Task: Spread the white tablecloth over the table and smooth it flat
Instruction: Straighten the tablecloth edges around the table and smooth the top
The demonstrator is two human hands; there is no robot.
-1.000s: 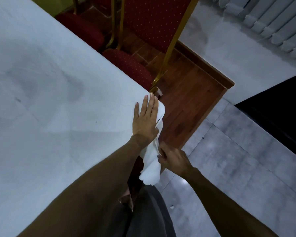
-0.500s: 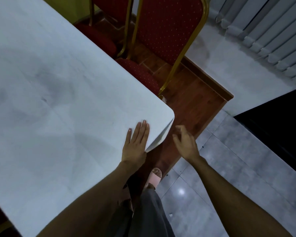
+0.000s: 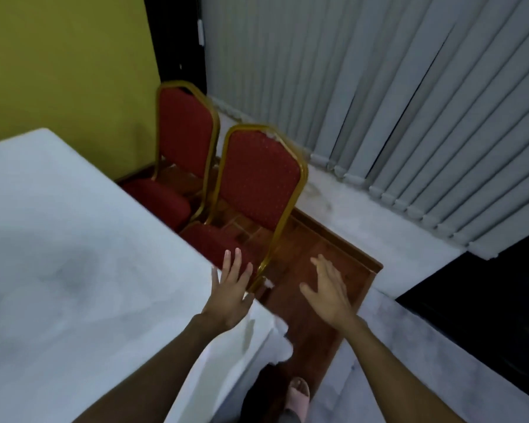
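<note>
Both hands (image 3: 231,288) (image 3: 330,290) lifted; two chairs (image 3: 257,190).

Tablecloth (image 3: 58,254) covers the table across the left and lower left, its near corner (image 3: 275,334) hanging off the edge just left of the person's foot (image 3: 298,395). Two chairs (image 3: 257,190) stand side by side along the table's far-right edge, seats tucked toward it, on a wooden platform (image 3: 333,270); vertical blinds (image 3: 394,102) hang behind and to the right, a wall (image 3: 58,56) behind the table. Left hand (image 3: 231,290) sits over the table's corner edge, probably just above the cloth though blur hides contact; right hand (image 3: 329,290) is apart to its right, over the platform.
</note>
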